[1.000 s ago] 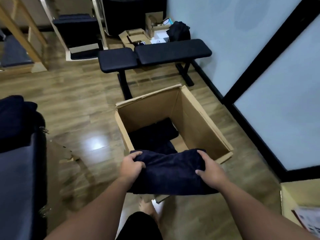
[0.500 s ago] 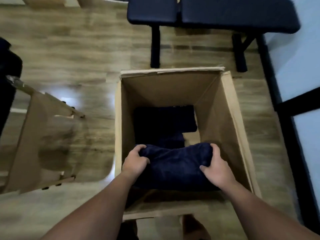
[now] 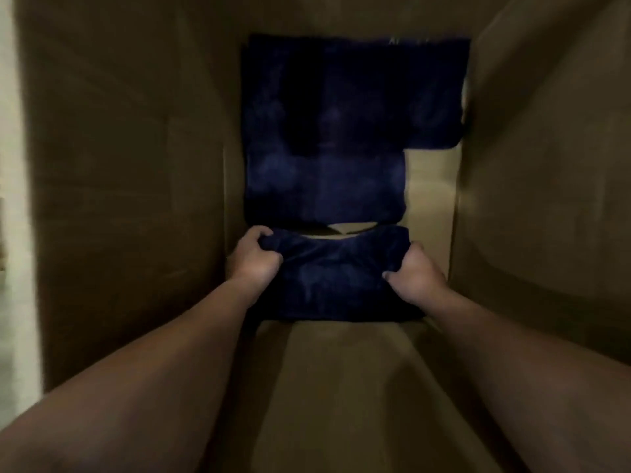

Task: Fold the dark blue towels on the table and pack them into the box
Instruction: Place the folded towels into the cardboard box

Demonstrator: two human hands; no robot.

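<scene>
I am looking straight down into the cardboard box point(image 3: 112, 199), whose brown walls fill the view. A folded dark blue towel point(image 3: 338, 278) lies low in the near part of the box. My left hand point(image 3: 254, 261) grips its left end and my right hand point(image 3: 415, 274) grips its right end, fingers curled into the cloth. Two more folded dark blue towels lie on the box floor beyond it: a middle towel point(image 3: 324, 189) just past my hands and a far towel point(image 3: 355, 93) against the far wall.
A strip of bare box floor point(image 3: 430, 192) shows to the right of the middle towel. The box walls close in on all sides. A pale sliver of the room point(image 3: 13, 233) shows past the left wall.
Both hands have carried the folded towel from above the box rim down deep into the box, and my view has dropped inside the box with them.
</scene>
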